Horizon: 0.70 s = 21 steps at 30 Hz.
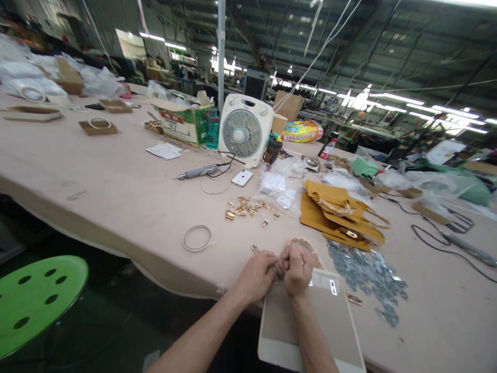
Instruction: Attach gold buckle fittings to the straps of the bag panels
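Observation:
My left hand (pixel 259 274) and my right hand (pixel 297 270) meet at the table's near edge. Both sets of fingers are closed, and whatever sits between them is too small and too covered to make out. Beneath my right forearm lies a flat beige panel with white edges (pixel 326 321), a small bright rectangular fitting (pixel 333 287) near its top. A gold-coloured loop, perhaps chain or cord (pixel 316 255), curves behind my right hand. Just beyond my left hand is a small gold metal fitting (pixel 255 249). Another gold fitting (pixel 354 299) rests beside the panel's right edge.
Several gold fittings (pixel 248 208) lie ahead, near a white ring (pixel 197 238). Mustard-coloured pieces (pixel 322 213) and scattered grey metal bits (pixel 368 280) are to the right. Farther back stand a fan (pixel 244 132), a phone (pixel 242 178) and a corded tool (pixel 198 172). A green stool (pixel 37 298) is at left.

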Motion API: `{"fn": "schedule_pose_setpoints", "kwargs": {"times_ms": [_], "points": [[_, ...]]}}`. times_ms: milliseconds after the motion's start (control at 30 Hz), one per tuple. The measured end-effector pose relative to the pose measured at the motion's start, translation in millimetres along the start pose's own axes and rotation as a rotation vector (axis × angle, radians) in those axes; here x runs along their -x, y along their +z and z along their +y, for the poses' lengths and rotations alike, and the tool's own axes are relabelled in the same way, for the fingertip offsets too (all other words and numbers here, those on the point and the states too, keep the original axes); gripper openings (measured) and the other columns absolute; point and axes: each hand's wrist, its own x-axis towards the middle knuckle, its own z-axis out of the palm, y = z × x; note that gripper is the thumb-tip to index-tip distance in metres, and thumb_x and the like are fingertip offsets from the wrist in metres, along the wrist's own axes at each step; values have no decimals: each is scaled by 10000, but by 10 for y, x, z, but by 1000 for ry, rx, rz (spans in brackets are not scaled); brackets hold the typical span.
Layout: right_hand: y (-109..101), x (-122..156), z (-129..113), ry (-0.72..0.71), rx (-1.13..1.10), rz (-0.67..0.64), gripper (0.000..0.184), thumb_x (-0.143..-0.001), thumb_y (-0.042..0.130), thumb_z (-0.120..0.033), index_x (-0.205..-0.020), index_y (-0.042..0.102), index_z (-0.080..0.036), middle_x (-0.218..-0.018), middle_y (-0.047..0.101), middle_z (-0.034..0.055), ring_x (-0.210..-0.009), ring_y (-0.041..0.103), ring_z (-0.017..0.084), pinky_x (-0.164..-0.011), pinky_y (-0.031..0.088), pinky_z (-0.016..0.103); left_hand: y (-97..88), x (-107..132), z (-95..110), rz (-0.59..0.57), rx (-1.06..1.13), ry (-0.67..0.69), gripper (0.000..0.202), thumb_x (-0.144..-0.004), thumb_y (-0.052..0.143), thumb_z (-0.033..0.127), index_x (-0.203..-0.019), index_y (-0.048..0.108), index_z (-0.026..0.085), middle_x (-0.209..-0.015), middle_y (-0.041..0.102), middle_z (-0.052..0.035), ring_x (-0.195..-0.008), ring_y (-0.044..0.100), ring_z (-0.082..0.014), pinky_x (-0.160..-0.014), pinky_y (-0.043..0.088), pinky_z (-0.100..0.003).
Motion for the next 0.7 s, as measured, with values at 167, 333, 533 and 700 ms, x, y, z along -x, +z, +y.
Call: {"fn": "schedule_pose_setpoints", "kwargs": {"times_ms": [167, 333, 533, 700], "points": [[-23, -55, -185, -153, -93, 62, 422, -1042, 502, -387, -655, 485, -219, -516, 377, -69, -433, 350, 102, -432, 294, 237, 18, 7, -18, 3, -16, -36, 365, -850, 471, 89, -1019, 763, 228, -1115, 734, -56, -1085, 650, -223, -1009, 497, -310], [-21, 70, 117, -49, 64, -5, 468, -1036, 527, -401, -609, 459, -222, -517, 414, -48, -453, 372, 108, -447, 292, 260, 9, 2, 26, 29, 33, -25, 294, -850, 470, 106, -877, 740, 221, -1029, 732, -52, -1017, 668, -215, -967, 516, -318], [-159, 227, 206, 7, -27, 16, 476, -1054, 501, -455, -643, 468, -218, -552, 417, -51, -471, 357, 101, -466, 286, 255, 37, 2, -27, 23, -8, -41, 371, -887, 483, 150, -1114, 766, 230, -1221, 732, -82, -1164, 660, -238, -1093, 494, -406], [-386, 397, 102, 97, -166, 77, 480, -1031, 543, -511, -662, 476, -212, -535, 386, -71, -436, 321, 79, -433, 250, 221, 59, -39, -166, 3, -90, -59, 389, -939, 497, 244, -1228, 757, 223, -1319, 719, -93, -1245, 651, -262, -1144, 482, -472]]}}
